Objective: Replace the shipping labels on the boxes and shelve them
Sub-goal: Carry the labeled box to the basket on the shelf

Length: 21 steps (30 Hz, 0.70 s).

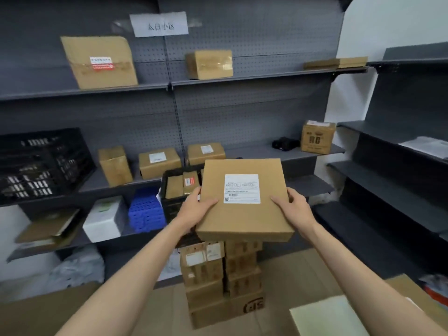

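Hands [196, 209] [294, 209] hold labelled box [244, 214] above stacked cartons [221, 282]

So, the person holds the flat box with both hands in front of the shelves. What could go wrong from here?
1. The flat box is held only at its two side edges by the left hand and right hand; it may tip or slip and fall onto the stacked boxes below.
2. The middle shelf already carries several boxes; sliding this one in could push a small labelled box.
3. A thumb near the white label could smudge or lift it.
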Each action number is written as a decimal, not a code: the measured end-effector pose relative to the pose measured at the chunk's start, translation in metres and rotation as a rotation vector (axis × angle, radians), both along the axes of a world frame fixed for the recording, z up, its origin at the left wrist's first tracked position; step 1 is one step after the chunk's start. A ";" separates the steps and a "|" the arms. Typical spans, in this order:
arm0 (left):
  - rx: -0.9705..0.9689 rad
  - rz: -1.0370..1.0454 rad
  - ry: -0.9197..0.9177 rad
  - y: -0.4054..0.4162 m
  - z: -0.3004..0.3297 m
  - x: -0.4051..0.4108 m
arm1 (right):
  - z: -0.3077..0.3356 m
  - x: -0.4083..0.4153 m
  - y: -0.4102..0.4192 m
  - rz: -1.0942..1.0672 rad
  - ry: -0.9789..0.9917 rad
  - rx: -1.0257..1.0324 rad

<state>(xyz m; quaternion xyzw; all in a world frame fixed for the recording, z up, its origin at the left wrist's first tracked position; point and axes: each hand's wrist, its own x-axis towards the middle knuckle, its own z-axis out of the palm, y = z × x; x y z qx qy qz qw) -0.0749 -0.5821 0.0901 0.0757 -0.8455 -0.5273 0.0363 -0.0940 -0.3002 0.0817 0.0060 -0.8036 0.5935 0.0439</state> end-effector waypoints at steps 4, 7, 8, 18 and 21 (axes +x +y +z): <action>0.000 0.081 0.031 -0.056 0.009 -0.027 | 0.008 -0.051 -0.060 0.049 0.008 0.026; 0.011 0.119 0.050 -0.093 0.010 -0.048 | 0.009 -0.086 -0.100 0.076 0.002 0.050; 0.007 0.134 0.048 -0.104 0.009 -0.056 | 0.010 -0.096 -0.112 0.083 -0.003 0.048; 0.003 0.244 0.012 -0.180 -0.009 -0.157 | 0.003 -0.212 -0.193 0.138 0.007 0.119; 0.004 0.279 -0.009 -0.194 -0.018 -0.194 | -0.005 -0.256 -0.209 0.180 -0.004 0.132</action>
